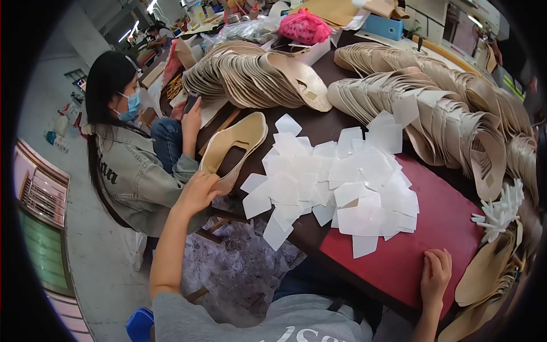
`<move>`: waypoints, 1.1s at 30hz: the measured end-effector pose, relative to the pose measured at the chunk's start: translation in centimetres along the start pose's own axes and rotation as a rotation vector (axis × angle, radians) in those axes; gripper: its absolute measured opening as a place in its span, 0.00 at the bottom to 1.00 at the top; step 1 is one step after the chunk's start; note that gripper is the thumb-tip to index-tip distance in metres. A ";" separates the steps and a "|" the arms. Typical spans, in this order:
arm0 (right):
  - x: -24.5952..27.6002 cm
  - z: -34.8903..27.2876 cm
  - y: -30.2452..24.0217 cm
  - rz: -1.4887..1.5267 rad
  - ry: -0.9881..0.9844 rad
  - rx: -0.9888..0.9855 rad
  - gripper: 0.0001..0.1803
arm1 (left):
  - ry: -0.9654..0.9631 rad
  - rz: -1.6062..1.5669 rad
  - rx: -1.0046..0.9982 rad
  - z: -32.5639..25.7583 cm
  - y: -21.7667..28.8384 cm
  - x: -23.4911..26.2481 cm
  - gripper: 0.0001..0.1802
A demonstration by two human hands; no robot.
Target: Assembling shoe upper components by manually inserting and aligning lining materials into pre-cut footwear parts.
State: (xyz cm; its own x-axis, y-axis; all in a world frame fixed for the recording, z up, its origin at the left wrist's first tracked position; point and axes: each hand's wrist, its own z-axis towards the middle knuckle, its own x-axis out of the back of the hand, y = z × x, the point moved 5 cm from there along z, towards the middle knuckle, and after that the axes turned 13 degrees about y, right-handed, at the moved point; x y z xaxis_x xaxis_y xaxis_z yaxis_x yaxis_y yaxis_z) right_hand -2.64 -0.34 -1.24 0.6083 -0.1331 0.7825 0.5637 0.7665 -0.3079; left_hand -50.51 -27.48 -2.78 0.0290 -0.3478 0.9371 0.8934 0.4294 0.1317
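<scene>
My left hand (197, 192) is closed on the near end of a beige shoe upper (221, 143), thumb and fingers pinching its edge. The upper is a curved piece with a cut-out opening and pale edges, held at the table's left side. My right hand (436, 275) lies on the front edge of a red mat (410, 196), fingers loosely bent, with nothing seen in it. Between the hands, a loose heap of translucent white sheet pieces (296, 181) covers the table and part of the mat.
Long fanned stacks of shoe uppers (242, 74) stand along the back and the right stack (421, 108). White sticks (501, 211) and more tan pieces (484, 273) lie at the right edge. A masked person (134, 154) sits at left with a phone (191, 101). A pink bag (305, 27) lies behind.
</scene>
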 end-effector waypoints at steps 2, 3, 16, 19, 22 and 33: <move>-0.5 -0.7 0.0 0.032 0.011 -0.088 0.07 | 0.108 -0.002 -0.035 0.3 0.5 1.8 0.12; -0.9 -0.8 -0.2 0.047 0.023 -0.136 0.07 | 0.164 -0.001 -0.060 1.0 0.3 2.6 0.11; -0.4 6.4 7.4 0.202 0.119 -0.174 0.16 | 0.052 0.293 -0.154 10.6 5.7 1.0 0.33; 2.0 11.6 12.2 0.137 0.241 -0.115 0.18 | 0.080 0.072 -0.206 13.8 13.8 -0.2 0.30; 2.2 15.8 20.3 -0.070 0.295 -0.105 0.18 | -0.004 -0.278 -0.461 17.6 24.9 -1.3 0.28; 3.5 22.5 30.8 -0.281 0.230 -0.195 0.14 | 0.402 -0.102 -1.082 31.0 57.2 -14.1 0.29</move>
State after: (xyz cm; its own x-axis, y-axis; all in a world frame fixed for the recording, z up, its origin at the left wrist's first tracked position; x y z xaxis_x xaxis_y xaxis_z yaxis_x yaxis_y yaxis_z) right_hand 4.27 37.00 4.17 0.5123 -0.4740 0.7162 0.8074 0.5501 -0.2134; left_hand -13.70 27.87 1.53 -0.0981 -0.6631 0.7421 0.8108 -0.4856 -0.3267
